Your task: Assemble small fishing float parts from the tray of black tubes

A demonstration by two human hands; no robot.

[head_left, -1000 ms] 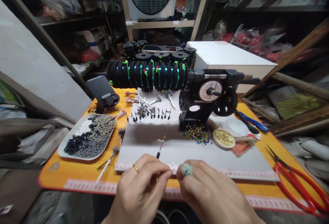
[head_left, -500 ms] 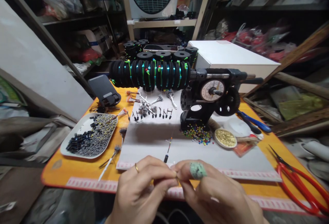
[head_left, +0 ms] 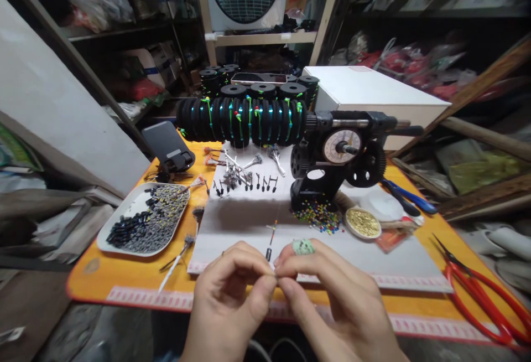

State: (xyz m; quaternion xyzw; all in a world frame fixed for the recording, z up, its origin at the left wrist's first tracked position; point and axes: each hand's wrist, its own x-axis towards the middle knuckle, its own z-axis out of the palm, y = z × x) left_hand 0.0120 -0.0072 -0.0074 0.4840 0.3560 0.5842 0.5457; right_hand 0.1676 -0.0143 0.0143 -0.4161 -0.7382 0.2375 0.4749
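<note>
My left hand point(head_left: 236, 301) and my right hand point(head_left: 332, 301) meet at the front of the table, thumb and forefinger pinched on each. Their fingertips touch, and whatever is between them is too small to make out. My right forefinger has a green patterned wrap point(head_left: 303, 247). Just beyond the fingertips, a small black cylinder point(head_left: 269, 254) with a thin orange-tipped piece point(head_left: 272, 232) lies on the white board point(head_left: 240, 234). A faint thin line runs up from it toward the row of black foam spools point(head_left: 244, 121) on the winding machine point(head_left: 332, 157).
On the left stands a white tray point(head_left: 103, 240) of small grey and black parts. Coloured beads point(head_left: 319, 218), a dish of gold bits point(head_left: 363, 223) and blue-handled pliers point(head_left: 410, 196) sit right of centre. Red-handled scissors point(head_left: 477, 295) lie at the right edge.
Both hands have turned and shifted slightly left, with the fingertips raised a little. The fingertips remain together, and the things on the table look unmoved.
</note>
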